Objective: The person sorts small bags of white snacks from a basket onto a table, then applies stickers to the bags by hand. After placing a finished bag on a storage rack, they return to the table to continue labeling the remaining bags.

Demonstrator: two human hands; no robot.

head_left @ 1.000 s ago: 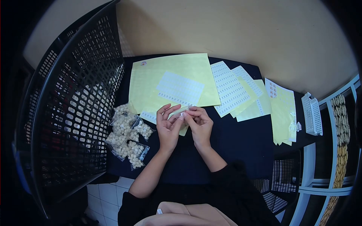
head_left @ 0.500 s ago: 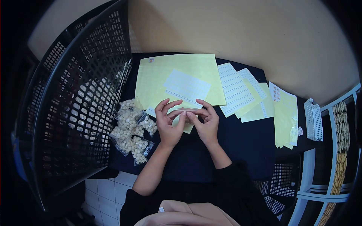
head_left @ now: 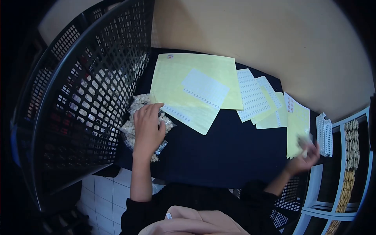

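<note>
My left hand (head_left: 148, 127) lies over clear plastic bags of small pale pieces (head_left: 135, 127), its fingers draped on them and its thumb apart. Far to the right, my right hand (head_left: 308, 157) is blurred by motion, its fingers curled at a small greyish thing (head_left: 304, 141) that I cannot make out. That hand is at the lower end of yellow sheets (head_left: 297, 123), beside a small white basket (head_left: 324, 135).
A tall black perforated basket (head_left: 88, 94) stands at the left. Yellow sheets (head_left: 196, 62) and white printed label sheets (head_left: 252, 94) lie on the dark cloth (head_left: 219, 156). A light-blue rack (head_left: 344, 156) is at the right edge.
My hands have parted from a thin thing they held together at the centre. The left has gone to the bags, the right far to the right. The view has shifted slightly.
</note>
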